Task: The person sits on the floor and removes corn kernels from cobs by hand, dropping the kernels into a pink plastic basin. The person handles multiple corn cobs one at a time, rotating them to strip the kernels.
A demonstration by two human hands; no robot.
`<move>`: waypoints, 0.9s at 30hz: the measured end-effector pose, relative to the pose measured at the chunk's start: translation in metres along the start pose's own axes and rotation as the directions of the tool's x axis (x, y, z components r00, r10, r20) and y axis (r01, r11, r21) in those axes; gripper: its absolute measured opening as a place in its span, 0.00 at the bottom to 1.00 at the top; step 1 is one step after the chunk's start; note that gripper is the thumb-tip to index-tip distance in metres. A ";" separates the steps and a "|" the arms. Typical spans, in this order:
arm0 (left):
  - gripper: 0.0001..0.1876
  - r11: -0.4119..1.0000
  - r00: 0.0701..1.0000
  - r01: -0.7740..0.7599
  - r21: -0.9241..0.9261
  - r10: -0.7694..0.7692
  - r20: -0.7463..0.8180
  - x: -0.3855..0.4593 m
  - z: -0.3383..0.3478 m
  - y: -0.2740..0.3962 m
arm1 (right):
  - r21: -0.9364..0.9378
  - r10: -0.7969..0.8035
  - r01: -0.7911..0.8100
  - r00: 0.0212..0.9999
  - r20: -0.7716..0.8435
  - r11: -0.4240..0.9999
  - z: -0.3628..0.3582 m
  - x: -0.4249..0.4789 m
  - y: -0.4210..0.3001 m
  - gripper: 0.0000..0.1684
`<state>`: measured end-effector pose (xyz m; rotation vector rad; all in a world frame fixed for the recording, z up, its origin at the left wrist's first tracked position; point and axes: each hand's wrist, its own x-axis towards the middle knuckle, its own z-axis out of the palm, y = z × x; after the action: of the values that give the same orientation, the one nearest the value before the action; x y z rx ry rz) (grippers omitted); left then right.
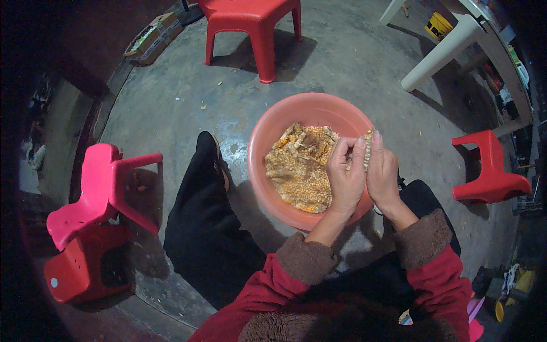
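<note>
A pink plastic basin (265,188) stands on the floor between my legs, holding loose yellow maize kernels (305,181) and several maize cobs (295,143). Over the basin's right side, my left hand (347,171) and my right hand (381,171) are side by side, closed around one pale maize cob (368,149). The cob stands roughly upright between the thumbs, and its lower part is hidden by the fingers.
A red plastic chair (256,21) stands beyond the basin. Pink (99,179) and red (81,265) chairs are at left, a small red one (487,166) at right. A white table leg (440,55) and a cardboard box (154,38) are farther off. Stray kernels dot the concrete floor.
</note>
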<state>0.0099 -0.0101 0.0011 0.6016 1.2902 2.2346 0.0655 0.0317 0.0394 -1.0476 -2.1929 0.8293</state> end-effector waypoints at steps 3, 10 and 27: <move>0.09 0.990 0.994 0.103 -0.097 -0.105 -0.020 0.000 -0.001 0.003 | 0.062 0.040 -0.039 0.999 -0.011 0.997 0.004 0.000 0.005 0.33; 0.12 0.904 0.921 0.384 -0.190 -0.362 0.142 0.011 -0.013 0.006 | 0.376 0.266 -0.314 0.948 0.175 0.872 -0.006 0.009 0.002 0.32; 0.17 0.967 0.930 0.213 0.141 -0.245 0.274 0.027 -0.033 0.002 | 0.097 0.243 -0.303 0.886 0.396 0.948 -0.022 0.010 0.022 0.32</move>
<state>-0.0311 -0.0164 -0.0092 0.7464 1.2647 1.8186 0.0857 0.0569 0.0398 -1.2165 -2.2670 1.4149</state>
